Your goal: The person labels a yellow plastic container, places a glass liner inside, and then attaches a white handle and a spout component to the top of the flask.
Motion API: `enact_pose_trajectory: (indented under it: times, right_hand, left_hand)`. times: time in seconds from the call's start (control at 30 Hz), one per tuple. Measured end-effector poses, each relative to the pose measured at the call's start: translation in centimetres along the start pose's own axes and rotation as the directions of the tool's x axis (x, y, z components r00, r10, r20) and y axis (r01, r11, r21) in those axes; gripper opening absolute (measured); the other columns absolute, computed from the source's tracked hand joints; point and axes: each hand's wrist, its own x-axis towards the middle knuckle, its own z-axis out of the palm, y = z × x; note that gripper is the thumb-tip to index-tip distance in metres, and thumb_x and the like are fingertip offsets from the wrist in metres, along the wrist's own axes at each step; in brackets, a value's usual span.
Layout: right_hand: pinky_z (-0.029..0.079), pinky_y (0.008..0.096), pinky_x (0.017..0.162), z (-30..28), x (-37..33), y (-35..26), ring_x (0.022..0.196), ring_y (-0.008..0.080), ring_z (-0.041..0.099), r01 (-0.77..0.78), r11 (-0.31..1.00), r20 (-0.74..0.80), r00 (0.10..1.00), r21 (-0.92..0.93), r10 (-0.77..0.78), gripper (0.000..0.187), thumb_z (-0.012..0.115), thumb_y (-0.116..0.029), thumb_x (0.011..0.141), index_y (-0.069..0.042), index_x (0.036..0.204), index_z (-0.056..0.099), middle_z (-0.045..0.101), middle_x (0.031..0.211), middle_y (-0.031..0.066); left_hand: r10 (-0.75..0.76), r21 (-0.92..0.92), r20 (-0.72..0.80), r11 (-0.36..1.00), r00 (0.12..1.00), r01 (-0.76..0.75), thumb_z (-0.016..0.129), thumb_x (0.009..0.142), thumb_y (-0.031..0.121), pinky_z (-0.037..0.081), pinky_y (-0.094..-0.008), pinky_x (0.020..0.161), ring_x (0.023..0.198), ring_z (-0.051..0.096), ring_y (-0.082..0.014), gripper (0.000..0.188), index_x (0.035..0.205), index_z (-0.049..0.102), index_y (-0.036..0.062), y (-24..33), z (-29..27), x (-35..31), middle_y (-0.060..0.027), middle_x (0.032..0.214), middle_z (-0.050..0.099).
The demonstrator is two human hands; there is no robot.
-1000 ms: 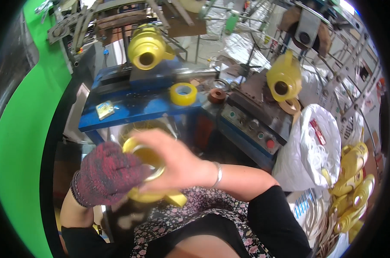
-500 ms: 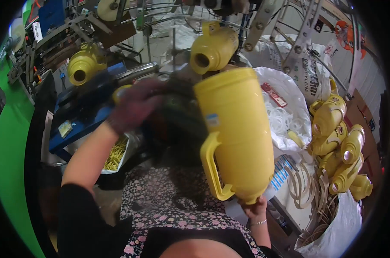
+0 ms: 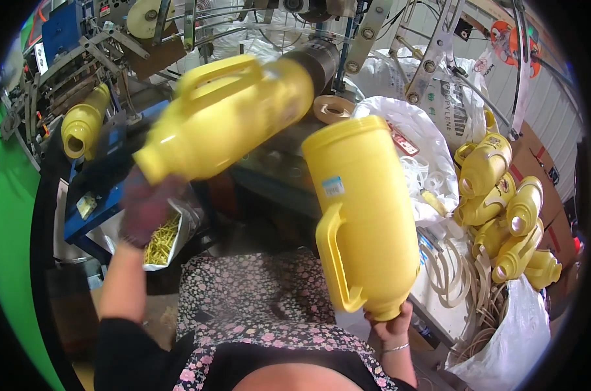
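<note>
My left hand point(image 3: 148, 205), in a dark red glove and blurred by motion, is closed at the narrow neck of a yellow plastic jug casing point(image 3: 223, 124). This casing lies slanted, handle upward, its wide end around or against a dark cylinder point(image 3: 318, 60); the blur hides exactly which. My bare right hand point(image 3: 392, 320) grips the neck of a second yellow jug casing point(image 3: 373, 215) from below. That one stands neck down and wide end up, with its handle to the left and a small blue-and-white label on its side.
Another yellow casing point(image 3: 83, 127) lies by the machine at left. Below my left hand is a bag of thin yellow pieces point(image 3: 162, 244). A white bag point(image 3: 432, 163) of clear rings, a tape roll point(image 3: 333, 109) and several piled casings point(image 3: 497, 202) are at right. Metal linkage arms point(image 3: 367, 32) hang overhead.
My left hand has moved left and down to the neck of the casing near the cylinder. That casing has swung toward the left. The right-hand casing has barely shifted.
</note>
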Motion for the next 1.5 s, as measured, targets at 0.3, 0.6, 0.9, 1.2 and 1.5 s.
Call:
enact_pose_trajectory:
  times: [0.3,0.6,0.9,1.2,1.5]
  right_hand:
    - [0.046,0.0461,0.099,19.7,18.4,6.2,0.110,0.0277,0.053,-0.010,0.949,0.014,1.000,0.314,0.006,0.049,0.057,-0.041,0.092,-0.012,0.130,0.046,0.055,0.119,0.0093]
    - [0.052,0.0453,0.089,30.8,39.7,0.5,0.109,0.0262,0.056,0.151,0.861,0.034,0.981,0.486,-0.192,0.052,0.048,-0.056,0.094,-0.015,0.126,0.048,0.059,0.116,0.0058]
    - [0.052,0.0363,0.069,17.2,27.2,8.5,0.073,0.0202,0.061,-0.013,0.960,0.074,0.997,-0.279,0.035,0.032,0.067,-0.035,0.085,-0.007,0.100,0.061,0.063,0.078,0.0052]
    - [0.048,0.0408,0.092,-7.5,4.7,-5.3,0.102,0.0359,0.063,0.024,-0.031,0.039,0.718,-0.999,-0.695,0.037,0.063,-0.028,0.085,-0.002,0.110,0.067,0.066,0.110,0.0197]
    - [0.046,0.0433,0.077,-18.6,-6.0,-12.9,0.085,0.0350,0.060,-0.723,-0.172,0.033,0.202,-0.669,-0.979,0.017,0.057,-0.018,0.088,-0.006,0.091,0.068,0.065,0.086,0.0158]
  left_hand:
    - [-0.172,0.338,0.564,0.940,0.808,-0.036,0.067,0.080,0.005,0.049,-0.0344,0.082,0.097,0.064,-0.0263,0.024,0.103,0.067,0.0000,6.4,-14.0,-10.1,-0.0134,0.108,0.067]
    - [-0.517,0.239,0.279,0.853,0.809,0.463,0.066,0.085,0.025,0.048,-0.0271,0.059,0.065,0.059,-0.0130,0.033,0.103,0.065,-0.0024,4.6,-11.0,-15.2,-0.0053,0.080,0.065]
    - [-0.398,0.289,0.062,0.885,0.915,0.366,0.057,0.088,0.015,0.047,-0.0270,0.071,0.083,0.060,-0.0156,0.035,0.117,0.059,-0.0046,5.2,-11.4,-13.9,-0.0076,0.096,0.065]
    - [-0.137,0.318,0.179,0.945,0.974,0.075,0.052,0.098,0.024,0.040,-0.0350,0.097,0.112,0.053,-0.0219,0.041,0.129,0.052,-0.0032,-0.4,-11.7,-7.8,-0.0132,0.125,0.056]
    - [0.273,0.049,0.581,0.929,0.767,-0.368,0.067,0.068,0.012,0.042,-0.0411,0.079,0.089,0.052,-0.0308,0.023,0.090,0.062,0.0041,5.5,0.7,-4.9,-0.0131,0.094,0.055]
